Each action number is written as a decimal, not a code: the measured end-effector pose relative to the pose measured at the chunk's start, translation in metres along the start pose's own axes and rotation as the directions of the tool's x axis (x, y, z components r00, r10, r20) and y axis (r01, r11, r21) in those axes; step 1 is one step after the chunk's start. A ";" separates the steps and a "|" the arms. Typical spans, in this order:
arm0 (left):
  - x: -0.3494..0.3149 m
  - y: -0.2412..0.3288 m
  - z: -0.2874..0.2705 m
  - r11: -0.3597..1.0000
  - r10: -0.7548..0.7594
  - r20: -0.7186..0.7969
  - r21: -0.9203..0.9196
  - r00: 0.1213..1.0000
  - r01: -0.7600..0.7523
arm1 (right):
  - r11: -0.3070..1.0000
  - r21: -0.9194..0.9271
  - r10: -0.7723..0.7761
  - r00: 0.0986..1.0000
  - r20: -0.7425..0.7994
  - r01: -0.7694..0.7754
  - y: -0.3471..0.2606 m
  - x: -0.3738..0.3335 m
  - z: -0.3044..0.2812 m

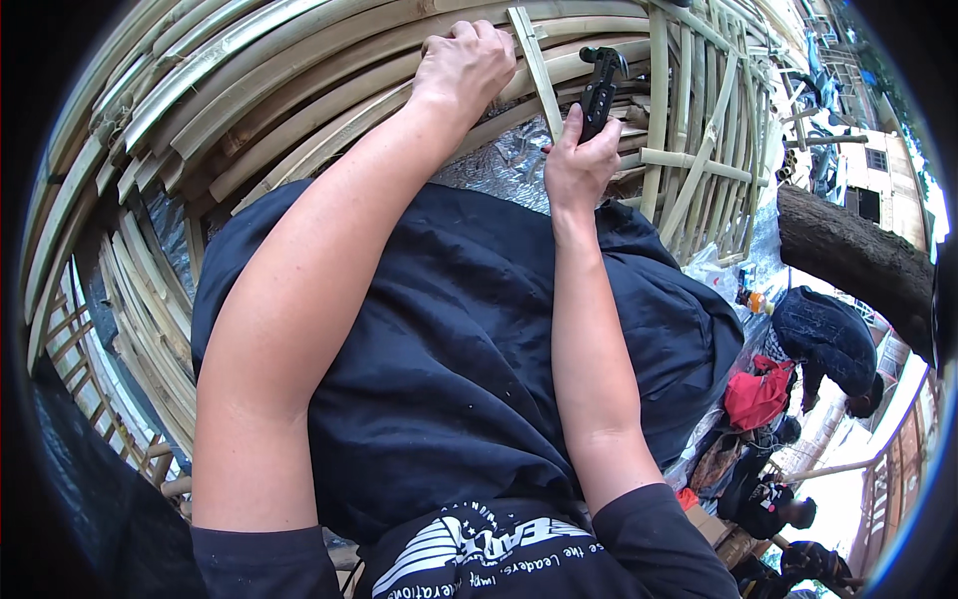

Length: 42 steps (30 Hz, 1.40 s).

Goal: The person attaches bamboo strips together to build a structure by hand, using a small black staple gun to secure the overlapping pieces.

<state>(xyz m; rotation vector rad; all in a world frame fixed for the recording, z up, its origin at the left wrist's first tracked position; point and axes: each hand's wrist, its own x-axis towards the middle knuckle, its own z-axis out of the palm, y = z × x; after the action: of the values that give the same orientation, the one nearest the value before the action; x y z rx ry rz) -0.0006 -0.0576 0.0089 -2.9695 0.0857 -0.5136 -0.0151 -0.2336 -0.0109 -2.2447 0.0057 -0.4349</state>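
Note:
My right hand point(582, 165) grips a small black hammer point(600, 98) by its handle, with the claw head pointing away from me. My left hand point(467, 62) is closed, its knuckles up, over long split bamboo strips point(309, 110); its fingertips are hidden, so I cannot tell what they hold. Between my hands a narrow pale bamboo slat point(537, 72) lies across the other strips, its near end beside my right thumb. Dark cloth covers my lap, below both forearms.
A bamboo lattice panel point(704, 130) stands to the right of the hammer. Silvery sheeting point(504, 168) shows under the strips. Farther right are a thick tree trunk point(848, 250), a red bag point(758, 394) and a bent-over person point(828, 339). More people sit at lower right.

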 end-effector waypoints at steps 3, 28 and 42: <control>-0.002 -0.002 0.005 0.998 0.024 -0.029 0.062 0.999 -0.022 | 1.000 0.013 0.001 1.000 0.024 -0.001 -0.006 0.000 0.001; 0.002 -0.015 -0.003 0.996 0.082 0.119 0.022 0.990 -0.086 | 0.998 0.048 0.033 0.998 0.056 -0.036 -0.014 0.003 -0.012; -0.011 -0.016 -0.006 0.974 0.118 0.152 0.175 0.981 -0.144 | 0.988 0.121 -0.099 0.995 -0.006 0.100 -0.013 0.134 0.047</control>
<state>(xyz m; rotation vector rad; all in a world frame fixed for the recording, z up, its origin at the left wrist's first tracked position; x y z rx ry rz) -0.0126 -0.0417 0.0128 -2.7839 0.2074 -0.2783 0.1236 -0.2099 0.0114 -2.1317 -0.1298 -0.4766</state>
